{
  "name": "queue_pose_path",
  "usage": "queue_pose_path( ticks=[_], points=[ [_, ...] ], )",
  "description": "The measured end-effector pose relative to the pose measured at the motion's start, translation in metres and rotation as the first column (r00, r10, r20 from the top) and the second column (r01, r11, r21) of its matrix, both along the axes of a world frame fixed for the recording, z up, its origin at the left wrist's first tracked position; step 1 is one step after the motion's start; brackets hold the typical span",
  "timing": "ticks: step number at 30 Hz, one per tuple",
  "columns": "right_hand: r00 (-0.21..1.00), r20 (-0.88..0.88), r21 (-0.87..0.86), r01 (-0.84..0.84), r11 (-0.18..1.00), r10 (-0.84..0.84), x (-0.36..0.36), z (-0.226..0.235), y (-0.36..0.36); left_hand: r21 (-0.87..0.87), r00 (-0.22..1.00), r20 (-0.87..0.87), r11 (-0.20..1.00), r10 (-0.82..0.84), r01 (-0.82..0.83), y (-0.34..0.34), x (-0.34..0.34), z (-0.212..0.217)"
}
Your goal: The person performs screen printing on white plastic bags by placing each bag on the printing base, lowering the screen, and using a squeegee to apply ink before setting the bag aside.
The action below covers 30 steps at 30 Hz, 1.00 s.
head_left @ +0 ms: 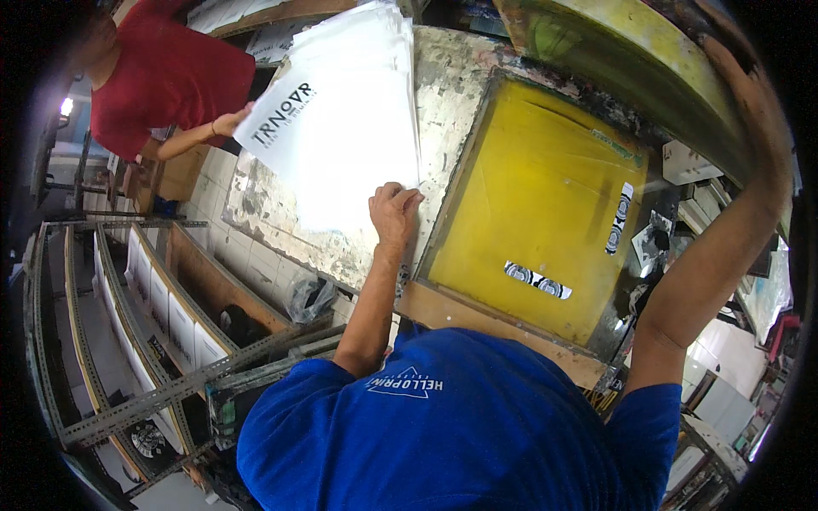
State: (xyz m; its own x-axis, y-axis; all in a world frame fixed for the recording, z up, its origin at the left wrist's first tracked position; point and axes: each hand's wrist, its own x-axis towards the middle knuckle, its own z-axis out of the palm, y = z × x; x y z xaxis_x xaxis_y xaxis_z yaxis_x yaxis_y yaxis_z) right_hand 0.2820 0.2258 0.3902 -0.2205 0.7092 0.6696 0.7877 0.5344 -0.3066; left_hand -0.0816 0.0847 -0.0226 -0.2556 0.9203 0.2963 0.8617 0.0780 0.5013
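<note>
My left hand (394, 213) is closed, its fingers pinching the near right corner of a white sheet (358, 145) on a loose stack. At the upper right my right hand (714, 32) grips the edge of a raised screen printing frame (613, 51); its fingers are dark and partly hidden. Beneath the tilted frame lies a flat yellow printing bed (520, 187). Two black-and-white patterned strips sit on it, one upright strip (619, 218) at the right and one slanted strip (538, 280) nearer me. A co-worker's hand (230, 122) holds a sheet with black lettering at the stack's left.
A person in a red shirt (175, 72) stands across the table's left side. The worn, paint-flaked tabletop (439, 102) carries the stack. Metal racks (128, 341) with boards fill the lower left, near a clear plastic bag (311, 298). Boxes (688, 163) stand at the right.
</note>
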Motion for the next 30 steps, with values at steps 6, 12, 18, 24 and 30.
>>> queue_pose_path(
  ticks=[6,12,18,24,30],
  points=[
    [1.000,0.018,-0.001,0.006,1.000,-0.006,-0.003,0.001,-0.003,0.198,0.986,-0.001,0.966,0.167,-0.164,0.010,-0.001,0.017],
    [1.000,-0.001,-0.004,-0.011,1.000,0.011,-0.006,0.008,-0.005,0.149,0.958,0.187,0.957,0.219,-0.248,0.011,-0.025,0.000],
    [1.000,-0.014,-0.018,-0.015,1.000,0.015,-0.012,0.008,-0.008,0.099,0.926,0.357,0.990,-0.127,0.097,0.019,0.002,0.053],
    [0.999,-0.046,-0.368,-0.015,0.930,-0.002,0.054,0.023,0.040,-0.316,0.931,-0.112,0.901,-0.347,0.297,0.010,0.060,0.025],
    [0.996,0.078,-0.135,-0.033,0.990,0.043,-0.004,0.021,0.001,-0.169,0.765,-0.073,0.764,-0.639,0.622,0.055,0.157,0.009]
  ],
)
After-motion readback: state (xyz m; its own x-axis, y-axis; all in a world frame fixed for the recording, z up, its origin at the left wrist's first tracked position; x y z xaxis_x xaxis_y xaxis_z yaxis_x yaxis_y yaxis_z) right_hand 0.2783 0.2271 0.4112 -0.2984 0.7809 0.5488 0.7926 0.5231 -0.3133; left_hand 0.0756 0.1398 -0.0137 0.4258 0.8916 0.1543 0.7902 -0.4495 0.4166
